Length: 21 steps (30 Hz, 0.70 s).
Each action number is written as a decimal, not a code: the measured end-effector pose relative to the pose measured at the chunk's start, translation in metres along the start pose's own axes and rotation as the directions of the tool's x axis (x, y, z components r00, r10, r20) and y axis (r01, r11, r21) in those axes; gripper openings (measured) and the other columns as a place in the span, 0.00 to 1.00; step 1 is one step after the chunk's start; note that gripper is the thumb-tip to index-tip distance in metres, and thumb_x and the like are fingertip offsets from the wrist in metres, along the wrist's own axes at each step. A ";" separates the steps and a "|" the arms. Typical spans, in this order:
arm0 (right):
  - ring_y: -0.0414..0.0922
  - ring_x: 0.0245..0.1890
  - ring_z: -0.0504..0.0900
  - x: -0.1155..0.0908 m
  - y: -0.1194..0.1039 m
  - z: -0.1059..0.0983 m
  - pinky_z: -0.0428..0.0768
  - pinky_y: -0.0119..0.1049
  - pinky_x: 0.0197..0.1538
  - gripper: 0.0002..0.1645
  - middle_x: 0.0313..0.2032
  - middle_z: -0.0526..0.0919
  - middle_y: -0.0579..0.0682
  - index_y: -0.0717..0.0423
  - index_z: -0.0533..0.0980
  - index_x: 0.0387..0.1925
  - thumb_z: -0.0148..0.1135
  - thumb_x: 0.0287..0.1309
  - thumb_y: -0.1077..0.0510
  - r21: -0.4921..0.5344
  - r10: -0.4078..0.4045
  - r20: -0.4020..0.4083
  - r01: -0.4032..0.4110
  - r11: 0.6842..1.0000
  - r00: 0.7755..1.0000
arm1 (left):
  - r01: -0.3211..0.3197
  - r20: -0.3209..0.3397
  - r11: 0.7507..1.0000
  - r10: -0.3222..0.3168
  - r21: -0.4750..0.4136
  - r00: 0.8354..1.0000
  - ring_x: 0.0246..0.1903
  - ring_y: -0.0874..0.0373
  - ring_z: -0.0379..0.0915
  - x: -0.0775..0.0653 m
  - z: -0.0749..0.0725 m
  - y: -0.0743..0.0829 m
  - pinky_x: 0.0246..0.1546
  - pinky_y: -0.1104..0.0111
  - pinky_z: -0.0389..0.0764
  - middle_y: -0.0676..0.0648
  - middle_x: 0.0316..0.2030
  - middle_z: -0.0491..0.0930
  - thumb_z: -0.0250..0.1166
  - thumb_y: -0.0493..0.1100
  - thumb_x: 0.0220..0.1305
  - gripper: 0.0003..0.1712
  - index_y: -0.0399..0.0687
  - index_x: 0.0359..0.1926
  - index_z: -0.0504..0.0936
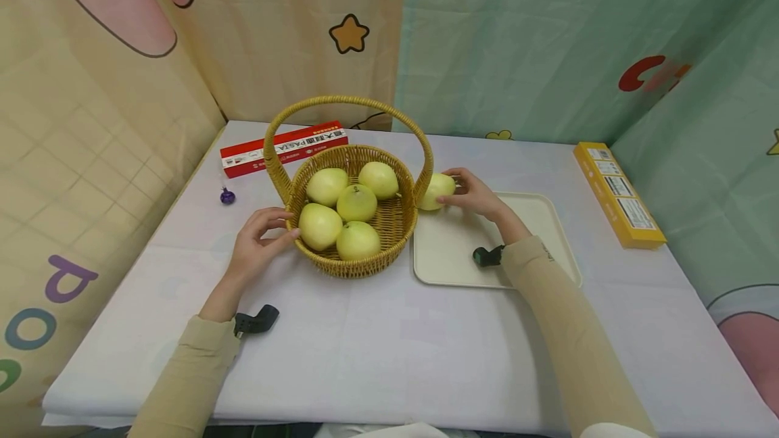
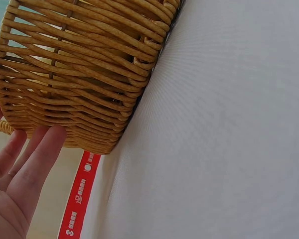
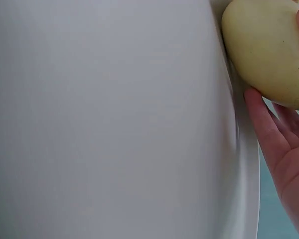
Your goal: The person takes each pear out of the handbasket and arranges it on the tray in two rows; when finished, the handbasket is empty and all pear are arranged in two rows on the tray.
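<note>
In the head view, a wicker basket [image 1: 355, 268] is being touched on its left side by the left hand [image 1: 258, 240], while five pale green fruits [image 1: 356, 203] are being held inside it. A sixth fruit [image 1: 437, 192] is being pinched between the thumb and fingers of the right hand [image 1: 477, 197], just beside the basket, at the far left corner of a tray [image 1: 450, 249].

In the left wrist view, the woven wall is being touched by nearly straight, slightly spread fingers.

In the right wrist view, the sixth fruit is being held near the tray's rim; contact between them cannot be told.
</note>
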State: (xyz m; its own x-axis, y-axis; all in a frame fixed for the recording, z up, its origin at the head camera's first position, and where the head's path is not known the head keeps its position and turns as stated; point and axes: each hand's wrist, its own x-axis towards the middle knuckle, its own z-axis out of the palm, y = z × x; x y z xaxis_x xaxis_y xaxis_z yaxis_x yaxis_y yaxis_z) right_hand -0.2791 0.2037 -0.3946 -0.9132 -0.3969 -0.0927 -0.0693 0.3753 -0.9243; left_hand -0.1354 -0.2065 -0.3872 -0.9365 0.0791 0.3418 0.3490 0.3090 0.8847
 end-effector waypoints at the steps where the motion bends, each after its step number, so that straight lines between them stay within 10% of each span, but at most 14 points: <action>1: 0.59 0.57 0.69 0.000 0.000 0.000 0.65 0.48 0.60 0.40 0.59 0.65 0.63 0.61 0.57 0.64 0.67 0.54 0.60 -0.001 0.006 -0.002 -0.006 1.000 1.000 | -0.001 0.000 1.000 0.001 0.002 1.000 0.44 0.63 0.71 0.000 0.000 0.000 0.38 0.80 0.77 0.33 0.53 0.68 0.64 0.28 0.57 0.18 0.27 0.50 0.75; 10: 0.57 0.56 0.71 0.002 0.015 -0.007 0.73 0.42 0.55 0.47 0.61 0.65 0.67 0.48 0.47 0.67 0.66 0.55 0.58 0.094 0.025 -0.056 -0.020 0.995 0.998 | -0.002 0.000 1.000 0.002 0.009 1.000 0.44 0.63 0.71 0.000 0.000 0.001 0.38 0.80 0.77 0.33 0.53 0.69 0.64 0.29 0.57 0.18 0.27 0.50 0.75; 21: 0.51 0.48 0.77 0.001 0.014 -0.013 0.79 0.46 0.49 0.39 0.62 0.64 0.65 0.56 0.53 0.67 0.60 0.62 0.51 0.047 0.029 0.002 -0.029 0.998 1.000 | -0.008 -0.001 1.000 0.008 0.006 1.000 0.44 0.63 0.71 0.000 -0.001 0.000 0.38 0.80 0.77 0.34 0.52 0.69 0.64 0.29 0.57 0.18 0.27 0.50 0.75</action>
State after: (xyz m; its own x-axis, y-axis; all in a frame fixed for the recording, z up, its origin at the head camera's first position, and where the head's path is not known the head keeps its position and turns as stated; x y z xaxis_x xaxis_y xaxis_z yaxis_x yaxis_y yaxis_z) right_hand -0.2857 0.2196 -0.4027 -0.9141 -0.3872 -0.1203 -0.0234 0.3466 -0.9377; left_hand -0.1352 -0.2070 -0.3868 -0.9338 0.0809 0.3486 0.3558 0.3145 0.8800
